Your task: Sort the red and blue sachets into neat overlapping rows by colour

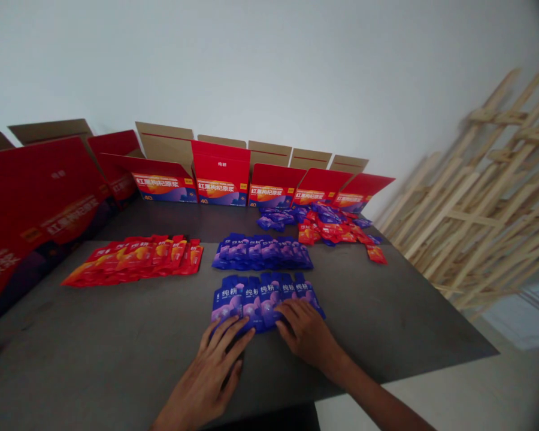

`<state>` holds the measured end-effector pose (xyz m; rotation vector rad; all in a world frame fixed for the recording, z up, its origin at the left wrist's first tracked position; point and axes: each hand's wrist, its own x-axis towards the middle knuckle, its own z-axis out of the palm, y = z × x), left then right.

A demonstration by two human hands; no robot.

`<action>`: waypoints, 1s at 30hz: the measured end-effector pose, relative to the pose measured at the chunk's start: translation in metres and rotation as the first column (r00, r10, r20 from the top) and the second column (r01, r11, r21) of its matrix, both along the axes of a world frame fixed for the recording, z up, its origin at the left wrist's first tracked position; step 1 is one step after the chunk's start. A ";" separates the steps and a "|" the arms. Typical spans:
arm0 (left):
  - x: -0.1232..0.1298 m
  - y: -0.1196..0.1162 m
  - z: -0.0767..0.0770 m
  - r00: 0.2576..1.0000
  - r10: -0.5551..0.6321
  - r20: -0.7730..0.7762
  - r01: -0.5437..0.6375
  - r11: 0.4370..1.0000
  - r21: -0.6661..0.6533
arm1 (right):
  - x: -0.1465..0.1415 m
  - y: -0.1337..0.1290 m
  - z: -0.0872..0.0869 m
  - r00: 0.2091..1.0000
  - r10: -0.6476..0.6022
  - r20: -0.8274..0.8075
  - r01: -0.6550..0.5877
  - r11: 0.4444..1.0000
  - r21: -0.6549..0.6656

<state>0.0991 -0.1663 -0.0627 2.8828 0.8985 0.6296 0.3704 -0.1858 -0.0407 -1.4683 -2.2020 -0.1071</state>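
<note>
In front of me a row of overlapping purple pouches (268, 294) lies flat on the dark grey table (130, 341). My left hand (213, 365) rests with spread fingers, its tips touching the lower edge of the left-hand pouches. Over the lower right of the same row, my right hand (303, 329) lies with bent fingers on the pouches, not gripping any that I can see. Just behind is a second overlapping row of purple pouches (263, 251). To its left, a fanned row of red-orange pouches (139, 258) lies on the table.
Several open red cartons (221, 179) line the table's back, with larger ones (40, 209) along the left. A loose heap of purple and red pouches (327, 224) lies at the back right. Wooden easel-like frames (480, 197) lean beyond the table's right edge.
</note>
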 end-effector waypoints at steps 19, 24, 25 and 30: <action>-0.002 -0.006 0.004 0.997 0.080 -0.008 -0.080 0.997 -0.014 | 0.192 0.265 0.069 0.516 -0.842 0.157 0.854 0.493 -0.166; -0.002 -0.007 0.005 0.991 0.128 -0.025 -0.129 0.992 -0.006 | 0.193 0.300 0.066 0.422 -0.881 0.214 0.902 0.383 -0.202; -0.002 -0.007 0.004 0.991 0.131 -0.027 -0.131 0.991 -0.004 | 0.193 0.303 0.066 0.420 -0.879 0.225 0.902 0.379 -0.205; -0.001 -0.005 0.001 0.994 0.110 -0.011 -0.110 0.994 0.019 | 0.199 0.302 0.065 0.476 -0.835 0.277 0.879 0.441 -0.183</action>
